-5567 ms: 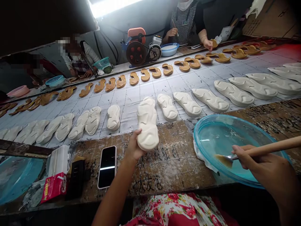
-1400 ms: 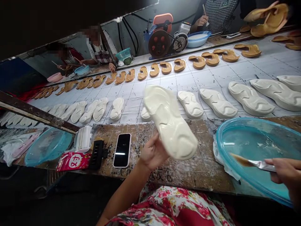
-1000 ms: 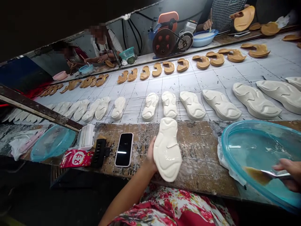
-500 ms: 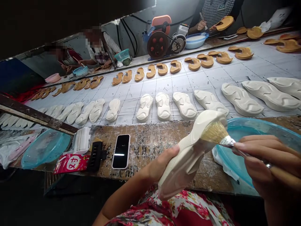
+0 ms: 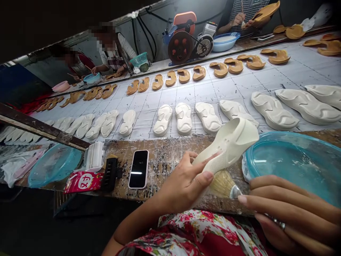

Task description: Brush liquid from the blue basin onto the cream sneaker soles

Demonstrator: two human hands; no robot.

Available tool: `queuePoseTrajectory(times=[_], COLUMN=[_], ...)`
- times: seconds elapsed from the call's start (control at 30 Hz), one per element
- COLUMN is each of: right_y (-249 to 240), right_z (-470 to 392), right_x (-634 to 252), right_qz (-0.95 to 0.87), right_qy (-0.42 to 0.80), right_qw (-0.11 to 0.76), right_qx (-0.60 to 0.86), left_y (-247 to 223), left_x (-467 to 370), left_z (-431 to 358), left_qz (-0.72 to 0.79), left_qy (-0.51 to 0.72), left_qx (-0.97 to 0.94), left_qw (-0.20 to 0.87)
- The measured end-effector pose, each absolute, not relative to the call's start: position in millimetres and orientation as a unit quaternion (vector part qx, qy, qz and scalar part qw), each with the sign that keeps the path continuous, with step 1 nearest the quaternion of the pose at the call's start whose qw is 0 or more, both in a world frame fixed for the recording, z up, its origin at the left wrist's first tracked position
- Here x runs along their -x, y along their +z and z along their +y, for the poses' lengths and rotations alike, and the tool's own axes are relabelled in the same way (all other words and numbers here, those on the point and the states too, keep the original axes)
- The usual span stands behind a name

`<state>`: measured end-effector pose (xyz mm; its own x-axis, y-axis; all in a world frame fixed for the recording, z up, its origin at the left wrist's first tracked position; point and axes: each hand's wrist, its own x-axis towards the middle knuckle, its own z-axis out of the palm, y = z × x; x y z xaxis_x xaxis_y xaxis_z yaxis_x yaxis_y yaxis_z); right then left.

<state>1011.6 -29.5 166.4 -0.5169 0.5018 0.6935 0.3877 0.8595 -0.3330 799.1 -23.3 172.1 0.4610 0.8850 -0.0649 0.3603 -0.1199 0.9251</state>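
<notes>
Off-white shoe (image 5: 234, 142), tilted, is clasped by the left grip (image 5: 186, 183); the right grip (image 5: 290, 213) clutches a brush (image 5: 223, 183) just beneath it; beyond the right grip, a blue basin (image 5: 249, 164) sits on the counter (image 5: 165, 156).

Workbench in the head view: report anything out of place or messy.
The phone lies face up on the workbench, whose top is smeared with pale and dark marks, a messy spot for it. Further left, a red packet at the front edge also seems unrelated to the work.
</notes>
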Motion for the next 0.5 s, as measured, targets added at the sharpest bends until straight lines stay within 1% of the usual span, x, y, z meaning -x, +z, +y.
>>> queuePoseTrajectory(times=[0.1,0.17,0.3,0.37,0.43,0.5], right_y=[171,172,167,164,163,165], right_z=[-31,-36,-50,-53,-51,-47], right_x=[-1009,-1003,-992,-990,-990,-989], right_qz=[-0.888,-0.884,-0.852,-0.85,-0.861,-0.87], right_qy=[0.052,0.07,0.147,0.173,0.177,0.151], right_qw=[0.403,0.405,0.418,0.416,0.403,0.394], right_qx=[0.215,0.224,0.277,0.274,0.255,0.254], left_y=[172,168,156,151,148,145], left_x=[-802,-808,-825,-834,-842,-847], left_z=[-23,-22,-20,-18,-15,-11], left_qz=[0.449,0.451,0.464,0.438,0.412,0.413], left_qy=[0.262,0.286,0.347,0.396,0.463,0.531], left_qx=[-0.698,-0.647,-0.388,-0.275,-0.206,-0.154], left_qw=[0.493,0.545,0.717,0.759,0.758,0.724])
